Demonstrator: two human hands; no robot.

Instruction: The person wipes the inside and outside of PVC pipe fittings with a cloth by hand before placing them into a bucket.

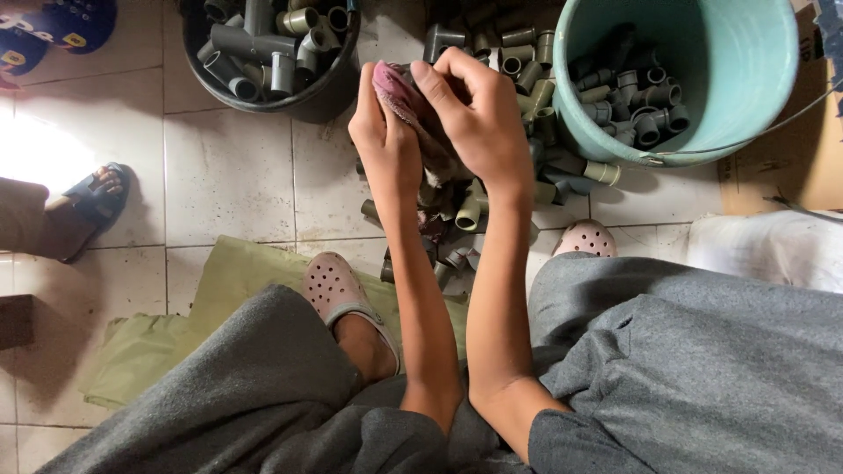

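Nearest to view are the person's knees in loose grey fabric trousers (685, 377), with two bare forearms rising between them toward the floor ahead. The left hand (379, 132) and the right hand (479, 123) meet close together, both closed around a worn pink rag (406, 96) bunched between them; the right hand's fingers (439, 70) curl over the top of the rag, the left grips from the side. Whether a fitting is wrapped inside the cloth I cannot tell. The rag's long axis runs diagonally from the left hand's fingertips down toward the right palm, and the right hand covers more of it. Just beneath and beyond the hands lies a loose heap of short grey plastic pipe fittings (465, 215) on the pale tiled floor (228, 175). Beyond the right hand, tipped toward the person, stands a teal plastic bucket (746, 79) holding more fittings; beyond the left hand sits a black round tub (263, 92) of larger elbows and tees. Pink perforated clogs (334, 285) flank the heap, one on an olive green cloth (176, 333). Well to the left, another person's sandalled foot (92, 197) rests.
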